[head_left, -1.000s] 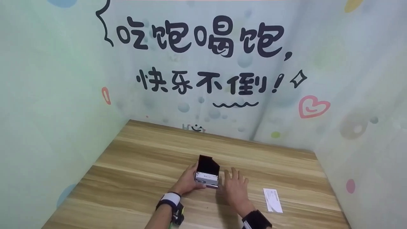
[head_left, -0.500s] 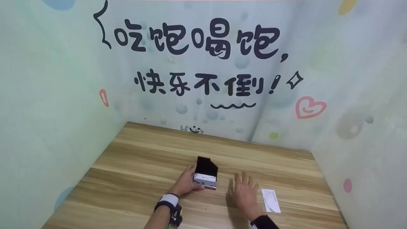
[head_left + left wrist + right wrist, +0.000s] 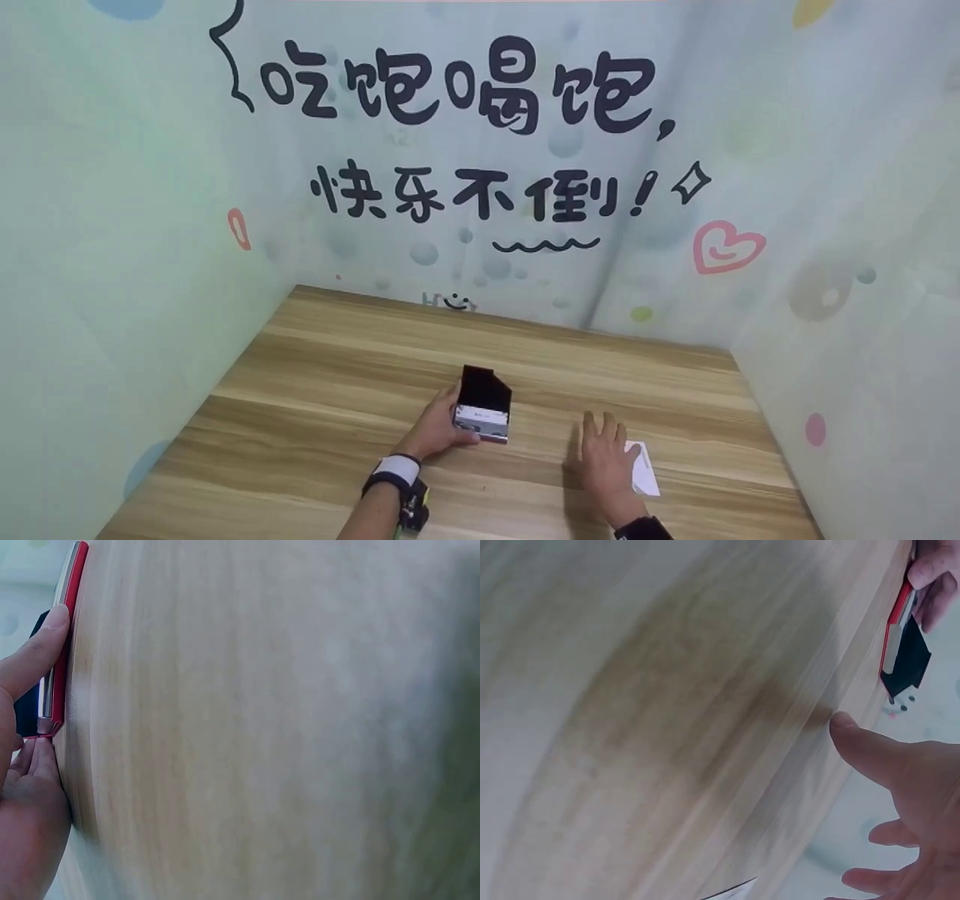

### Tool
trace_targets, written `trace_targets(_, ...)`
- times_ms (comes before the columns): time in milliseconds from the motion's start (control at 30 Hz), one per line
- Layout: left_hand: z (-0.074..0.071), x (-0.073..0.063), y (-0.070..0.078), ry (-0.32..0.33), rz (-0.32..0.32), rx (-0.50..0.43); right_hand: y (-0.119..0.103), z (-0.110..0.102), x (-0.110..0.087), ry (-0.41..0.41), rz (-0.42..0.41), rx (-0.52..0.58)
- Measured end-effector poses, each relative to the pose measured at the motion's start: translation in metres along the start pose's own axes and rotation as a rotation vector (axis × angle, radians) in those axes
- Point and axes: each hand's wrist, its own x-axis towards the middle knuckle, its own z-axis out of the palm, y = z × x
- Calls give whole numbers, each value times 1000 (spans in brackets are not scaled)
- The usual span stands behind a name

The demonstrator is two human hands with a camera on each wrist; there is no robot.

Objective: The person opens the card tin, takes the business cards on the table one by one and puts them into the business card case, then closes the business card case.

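A business card case (image 3: 486, 390), red outside with a black-lined flap standing up, is gripped by my left hand (image 3: 437, 429) at its left side. A printed white card shows inside the case below the flap. In the left wrist view the thumb presses the edge of the case (image 3: 77, 577) and fingers reach behind it. Over to the right, a white business card (image 3: 644, 476) lies on the table, partly covered by my right hand (image 3: 606, 466). That hand's fingers are spread and hold nothing. Only a corner of the card (image 3: 740, 890) appears in the right wrist view.
The wood-grain table (image 3: 315, 360) is bounded at the back by a printed curtain (image 3: 420, 247). Similar light walls close in its left and right sides. Both wrists wear dark bands.
My right hand has moved away from the card case to the right, and now partly covers the loose business card. The left hand keeps holding the case in about the same place.
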Motion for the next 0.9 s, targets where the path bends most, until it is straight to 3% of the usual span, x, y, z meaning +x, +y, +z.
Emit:
trace_targets(167, 0, -1, -1, 4, 12, 6, 11, -3, -3, -74, 81, 72)
trace_targets(467, -3, -2, -2, 2, -9, 3, 27, -6, -12, -89, 148, 120)
trace_targets(633, -3, -2, -3, 14, 3, 28, 37, -12, -16, -126, 175, 112)
trace_targets(900, 0, -1, 0, 5, 17, 35, 56, -17, -24, -171, 259, 196)
